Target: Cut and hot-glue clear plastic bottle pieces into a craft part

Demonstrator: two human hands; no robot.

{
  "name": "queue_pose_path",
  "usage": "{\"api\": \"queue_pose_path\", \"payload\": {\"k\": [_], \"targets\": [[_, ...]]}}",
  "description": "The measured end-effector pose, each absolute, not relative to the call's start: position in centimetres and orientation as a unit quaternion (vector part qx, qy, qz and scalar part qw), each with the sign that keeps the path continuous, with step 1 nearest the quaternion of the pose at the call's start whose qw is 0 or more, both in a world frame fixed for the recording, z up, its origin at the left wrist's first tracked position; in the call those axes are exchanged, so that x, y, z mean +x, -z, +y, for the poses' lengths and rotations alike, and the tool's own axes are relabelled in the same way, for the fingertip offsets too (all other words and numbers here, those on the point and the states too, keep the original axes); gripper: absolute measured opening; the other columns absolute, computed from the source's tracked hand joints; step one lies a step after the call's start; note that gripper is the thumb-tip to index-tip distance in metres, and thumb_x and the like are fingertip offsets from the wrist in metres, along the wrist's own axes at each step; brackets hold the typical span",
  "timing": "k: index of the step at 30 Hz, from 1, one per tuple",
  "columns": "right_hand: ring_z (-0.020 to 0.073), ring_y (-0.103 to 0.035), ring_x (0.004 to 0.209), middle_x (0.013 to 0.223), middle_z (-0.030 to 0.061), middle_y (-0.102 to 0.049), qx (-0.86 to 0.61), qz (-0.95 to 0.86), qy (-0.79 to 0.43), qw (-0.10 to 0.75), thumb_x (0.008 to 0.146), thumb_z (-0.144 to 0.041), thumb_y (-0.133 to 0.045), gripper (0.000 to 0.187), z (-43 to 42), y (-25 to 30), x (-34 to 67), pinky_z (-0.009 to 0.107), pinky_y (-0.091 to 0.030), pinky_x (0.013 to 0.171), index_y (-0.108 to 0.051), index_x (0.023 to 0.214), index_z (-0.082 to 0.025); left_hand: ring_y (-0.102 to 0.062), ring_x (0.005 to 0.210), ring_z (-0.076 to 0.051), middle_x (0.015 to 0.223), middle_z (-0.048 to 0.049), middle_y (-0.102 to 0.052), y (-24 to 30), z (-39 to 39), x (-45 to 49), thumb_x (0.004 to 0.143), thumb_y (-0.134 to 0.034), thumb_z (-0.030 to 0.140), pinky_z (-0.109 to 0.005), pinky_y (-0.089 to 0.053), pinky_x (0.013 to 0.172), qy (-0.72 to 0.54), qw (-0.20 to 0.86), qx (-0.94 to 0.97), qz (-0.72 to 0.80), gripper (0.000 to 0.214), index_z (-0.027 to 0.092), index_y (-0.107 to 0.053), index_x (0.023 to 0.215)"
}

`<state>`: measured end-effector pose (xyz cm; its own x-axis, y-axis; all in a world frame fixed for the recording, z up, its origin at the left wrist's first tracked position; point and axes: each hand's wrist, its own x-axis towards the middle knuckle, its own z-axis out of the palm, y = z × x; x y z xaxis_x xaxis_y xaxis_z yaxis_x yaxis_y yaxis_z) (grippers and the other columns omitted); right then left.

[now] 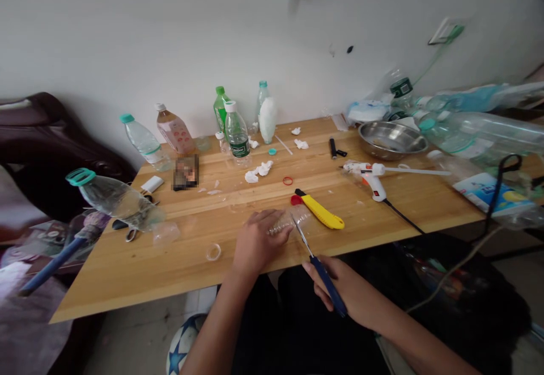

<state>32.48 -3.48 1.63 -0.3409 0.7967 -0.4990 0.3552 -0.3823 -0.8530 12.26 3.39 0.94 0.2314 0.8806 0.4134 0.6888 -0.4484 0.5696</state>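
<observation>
On the front part of the wooden table (pixel 187 261), my left hand (pixel 258 240) is closed around a clear plastic bottle piece (pixel 302 214) with a red cap at its far end. My right hand (pixel 340 287) grips blue-handled scissors (pixel 326 284), seen nearly edge-on. Their narrow metal blades point away from me, tips at the clear plastic; I cannot tell whether they touch it. Just right of the bottle piece lies a yellow utility knife (pixel 322 211). A small red ring (pixel 288 180) lies beyond it.
A white glue gun (pixel 374 185) and a metal bowl (pixel 393 151) are on the right, beside piled plastic bottles (pixel 480 128). Several bottles stand at the back, including a labelled bottle (pixel 238 134). A cut bottle (pixel 123 199) leans at the left edge. Crumpled tissue (pixel 259 171) lies mid-table.
</observation>
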Motion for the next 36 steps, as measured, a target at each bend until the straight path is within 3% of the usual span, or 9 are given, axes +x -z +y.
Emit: {"api": "queue_pose_path", "payload": {"k": [15,26,36], "targets": [[0.0154,-0.046,0.058,0.061,-0.0043,-0.045,-0.544,-0.539,-0.610,0.203,0.093,-0.059,-0.054,0.041,-4.6,-2.1,32.3,0.030,-0.039,0.063,-0.043,0.073,-0.025,-0.068,0.105,-0.024,0.118,-0.0047,-0.075,-0.6,2.2,12.3,0.085,-0.075,0.029,-0.040,-0.059,0.094,-0.369,0.115,0.780,0.493,0.035,0.024,-0.070,0.119],[0.0109,-0.038,0.054,0.060,-0.0073,-0.040,-0.544,-0.489,-0.636,0.246,0.088,-0.064,-0.059,0.048,-4.7,-0.6,31.6,0.027,-0.032,0.055,-0.040,0.072,-0.024,-0.068,0.108,-0.024,0.117,-0.0066,-0.076,-0.4,2.5,12.1,0.085,-0.074,0.024,-0.041,-0.056,0.098,-0.380,0.142,0.769,0.494,0.034,0.021,-0.071,0.119],[0.0108,-0.039,0.056,0.062,-0.0069,-0.041,-0.516,-0.475,-0.656,0.279,0.089,-0.067,-0.056,0.049,-5.3,0.0,31.1,0.027,-0.036,0.058,-0.042,0.075,-0.023,-0.070,0.106,-0.023,0.114,-0.0067,-0.077,-0.6,2.6,12.2,0.082,-0.077,0.023,-0.041,-0.055,0.097,-0.390,0.175,0.764,0.484,0.034,0.023,-0.073,0.115]]}}
